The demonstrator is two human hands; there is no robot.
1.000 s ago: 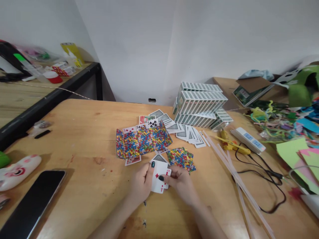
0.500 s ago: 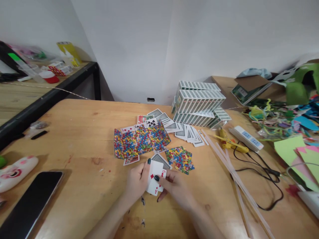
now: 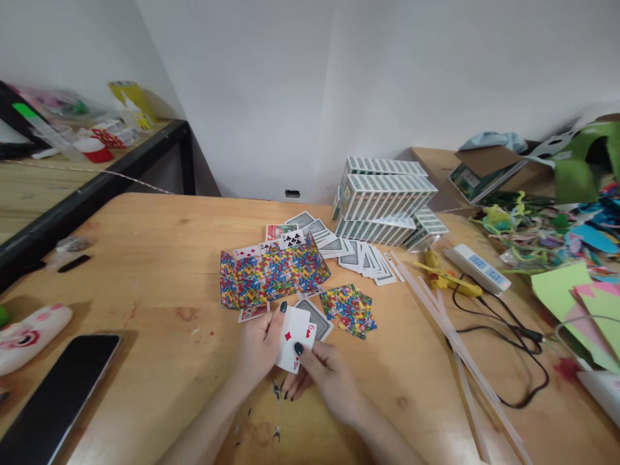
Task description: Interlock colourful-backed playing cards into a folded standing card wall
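Two playing cards, an ace of diamonds and a red card marked 6 or 9 partly behind it, are fanned between my hands. My left hand is closed on the ace's left side, thumb on its upper edge. The thumb of my right hand presses the lower face, with fingers curled beneath. Just beyond stands a folded structure covered in a colourful pattern, with card faces along its back. Grey-backed cards and a pile of colourful-patterned cards lie to its right.
Striped card boxes are stacked at the back. On the right are a yellow glue gun, a power strip, clear sticks and black cable. A phone and a white toy lie at left.
Both hands have shifted slightly left with the cards. The rear card sticks out further to the upper right, and more of my right fingers shows below the cards.
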